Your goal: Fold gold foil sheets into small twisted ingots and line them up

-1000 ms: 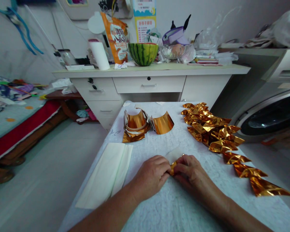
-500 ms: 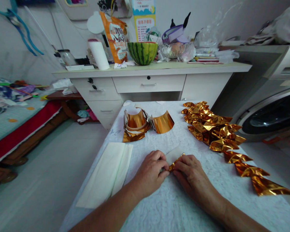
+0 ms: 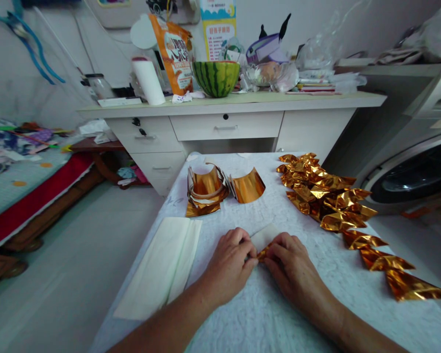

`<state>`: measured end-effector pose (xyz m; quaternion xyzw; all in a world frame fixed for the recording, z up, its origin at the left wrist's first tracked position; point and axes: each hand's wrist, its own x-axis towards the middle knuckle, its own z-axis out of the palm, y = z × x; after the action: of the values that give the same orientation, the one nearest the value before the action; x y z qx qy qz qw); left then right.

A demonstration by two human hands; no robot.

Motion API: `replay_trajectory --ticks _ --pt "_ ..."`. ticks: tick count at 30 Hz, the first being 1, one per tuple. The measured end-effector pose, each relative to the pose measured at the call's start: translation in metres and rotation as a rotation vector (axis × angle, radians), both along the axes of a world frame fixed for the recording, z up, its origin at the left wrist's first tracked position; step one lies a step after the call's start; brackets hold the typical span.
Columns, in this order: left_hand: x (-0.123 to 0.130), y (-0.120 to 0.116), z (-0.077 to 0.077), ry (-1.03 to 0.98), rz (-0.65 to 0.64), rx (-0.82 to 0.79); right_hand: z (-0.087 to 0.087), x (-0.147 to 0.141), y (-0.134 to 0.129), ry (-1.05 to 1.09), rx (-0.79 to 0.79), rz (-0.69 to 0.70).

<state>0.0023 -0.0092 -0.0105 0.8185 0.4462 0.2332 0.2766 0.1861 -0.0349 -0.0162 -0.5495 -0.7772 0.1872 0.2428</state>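
Between my two hands lies a small strip of gold foil (image 3: 263, 253), with a white paper (image 3: 265, 232) showing behind it. My left hand (image 3: 232, 264) pinches the foil's left end, fingers curled. At the other end, the fingers of my right hand (image 3: 292, 264) are closed on it and cover much of it. A stack of pale paper sheets (image 3: 158, 269) lies to the left of my left arm. Beyond my hands sit curved gold foil sheets (image 3: 247, 186) and a curled bundle of gold foil (image 3: 206, 189). Folded gold foil pieces (image 3: 327, 196) are heaped to the right.
The table (image 3: 238, 318) has a pale patterned cloth. Behind it stands a white desk (image 3: 226, 125) bearing a cut watermelon (image 3: 216, 79), an orange snack bag (image 3: 174, 56) and a paper roll (image 3: 149, 82). A washing machine (image 3: 419, 117) is at the right, a bed (image 3: 29, 189) at the left.
My right hand has shifted slightly left along the foil, so less of the foil shows between my hands. The view has moved a little; the other things lie as before.
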Motion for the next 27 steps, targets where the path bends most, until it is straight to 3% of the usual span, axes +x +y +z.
replay_trajectory --ticks 8,27 --pt "-0.0016 0.003 0.0004 0.001 -0.034 0.001 0.001 0.0006 0.0 0.026 -0.005 0.009" --pt "0.0032 -0.0028 -0.0005 0.096 0.041 -0.006 -0.0015 -0.0033 0.004 -0.043 0.0 -0.055"
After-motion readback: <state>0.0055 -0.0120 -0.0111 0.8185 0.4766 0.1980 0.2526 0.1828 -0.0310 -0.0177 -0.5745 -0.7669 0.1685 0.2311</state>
